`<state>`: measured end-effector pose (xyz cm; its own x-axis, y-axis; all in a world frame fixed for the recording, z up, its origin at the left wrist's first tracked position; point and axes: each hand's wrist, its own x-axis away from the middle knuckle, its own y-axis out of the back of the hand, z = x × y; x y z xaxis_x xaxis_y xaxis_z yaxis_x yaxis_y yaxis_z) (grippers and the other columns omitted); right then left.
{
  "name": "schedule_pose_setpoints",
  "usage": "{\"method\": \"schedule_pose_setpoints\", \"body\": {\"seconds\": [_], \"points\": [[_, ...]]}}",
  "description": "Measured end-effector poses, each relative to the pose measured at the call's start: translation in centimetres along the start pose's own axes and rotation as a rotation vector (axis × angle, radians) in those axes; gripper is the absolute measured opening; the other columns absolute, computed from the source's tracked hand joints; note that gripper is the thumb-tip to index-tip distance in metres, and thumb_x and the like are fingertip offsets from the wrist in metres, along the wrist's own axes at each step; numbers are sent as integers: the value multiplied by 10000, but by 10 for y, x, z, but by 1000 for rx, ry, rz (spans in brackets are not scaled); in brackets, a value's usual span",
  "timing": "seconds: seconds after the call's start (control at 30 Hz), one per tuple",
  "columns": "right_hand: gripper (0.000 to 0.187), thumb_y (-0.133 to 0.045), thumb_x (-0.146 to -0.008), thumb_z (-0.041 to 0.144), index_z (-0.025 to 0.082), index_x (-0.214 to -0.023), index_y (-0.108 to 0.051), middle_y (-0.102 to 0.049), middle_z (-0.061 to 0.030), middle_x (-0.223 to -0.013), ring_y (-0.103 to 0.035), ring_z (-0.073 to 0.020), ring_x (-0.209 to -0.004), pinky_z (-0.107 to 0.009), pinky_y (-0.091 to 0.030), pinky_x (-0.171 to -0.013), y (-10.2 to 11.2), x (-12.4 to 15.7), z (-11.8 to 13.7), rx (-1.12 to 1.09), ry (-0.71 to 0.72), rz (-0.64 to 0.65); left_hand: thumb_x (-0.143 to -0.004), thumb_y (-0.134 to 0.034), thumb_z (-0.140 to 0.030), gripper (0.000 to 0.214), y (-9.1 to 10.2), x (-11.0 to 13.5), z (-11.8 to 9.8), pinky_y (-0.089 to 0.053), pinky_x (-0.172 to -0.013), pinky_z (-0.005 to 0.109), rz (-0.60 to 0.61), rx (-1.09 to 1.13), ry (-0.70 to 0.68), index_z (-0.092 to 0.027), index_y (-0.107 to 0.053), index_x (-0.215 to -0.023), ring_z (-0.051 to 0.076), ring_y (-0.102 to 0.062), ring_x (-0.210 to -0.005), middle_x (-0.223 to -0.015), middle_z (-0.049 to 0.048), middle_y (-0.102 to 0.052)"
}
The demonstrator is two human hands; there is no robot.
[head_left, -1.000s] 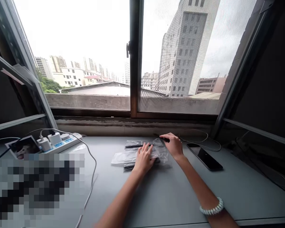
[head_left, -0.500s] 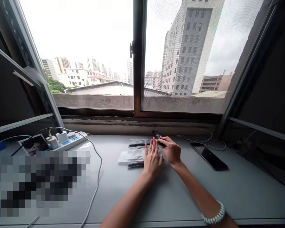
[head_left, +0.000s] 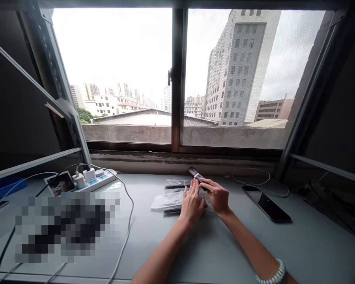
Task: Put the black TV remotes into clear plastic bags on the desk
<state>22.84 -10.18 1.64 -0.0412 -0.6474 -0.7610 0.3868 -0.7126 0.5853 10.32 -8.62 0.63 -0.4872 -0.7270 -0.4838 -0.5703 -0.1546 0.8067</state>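
My right hand [head_left: 218,196] is wrapped around a black tube-like thing with a light band [head_left: 194,172], which slants up and left toward the window. I cannot make out its exact kind. My left hand [head_left: 191,203] lies flat, fingers stretched out and close together, on clear plastic packets [head_left: 165,200]. Its fingertips are beside or touching the held thing. Dark strips [head_left: 177,184] show through the plastic at the back and front of the pile. Both hands hide the right end of the packets.
A black phone [head_left: 266,203] lies to the right, with a thin white cable [head_left: 254,169] behind it. On the left are a power strip [head_left: 99,179] with plugs, a photo [head_left: 59,184], a blue tray [head_left: 7,189] and a long cable [head_left: 129,228]. Metal shelf posts stand at both sides.
The view has shifted, so the whole scene sits a little lower and further right. The held thing shows more of its light band. Both hands keep nearly the same pose over the packets.
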Motion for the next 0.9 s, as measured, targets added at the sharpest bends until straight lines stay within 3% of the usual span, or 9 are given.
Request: {"method": "schedule_pose_setpoints", "body": {"seconds": [0.13, 0.27, 0.5, 0.73, 0.9], "points": [[453, -391, -750, 29, 292, -982, -678, -630, 55, -1134, -619, -158, -939, -250, -487, -707, -3, 1, -5, 7, 103, -55, -819, -409, -199, 592, 3, -1, 1, -198, -1105, 447, -32, 12, -14, -85, -274, -1384, 207, -190, -1357, -1448, 123, -263], [418, -393, -793, 53, 282, -1019, -660, -640, 51, -1114, -644, -158, -878, -240, -490, -636, -7, 3, -4, -3, 134, -126, -837, -382, -163, 525, 6, -4, 1, -284, -1070, 401, -88, 72, 11, -108, -343, -1357, 198, -237, -1344, -1422, 98, -337], [338, -418, -850, 137, 267, -1084, -623, -655, 46, -1084, -658, -144, -818, -228, -482, -582, -8, 4, 1, -33, 146, -99, -873, -358, -131, 426, 13, -7, 2, -332, -1028, 373, -136, 112, 17, -156, -452, -1288, 208, -296, -1321, -1362, 51, -445], [238, -444, -849, 203, 260, -997, -620, -675, 33, -1014, -654, -147, -799, -219, -452, -558, -5, 3, -5, -81, 0, -103, -794, -380, -12, 547, 12, -7, 5, -347, -1003, 293, -25, 27, 40, -159, -405, -1320, 154, -454, -1212, -1375, 51, -430], [191, -474, -842, 289, 239, -1002, -565, -669, -2, -1009, -645, -159, -752, -238, -421, -539, -8, 0, -18, -63, -167, -210, -811, -454, -125, 486, 10, -4, 11, -251, -1063, 376, 38, -85, 155, -61, -426, -1292, 214, -395, -1259, -1354, 159, -435]]}}
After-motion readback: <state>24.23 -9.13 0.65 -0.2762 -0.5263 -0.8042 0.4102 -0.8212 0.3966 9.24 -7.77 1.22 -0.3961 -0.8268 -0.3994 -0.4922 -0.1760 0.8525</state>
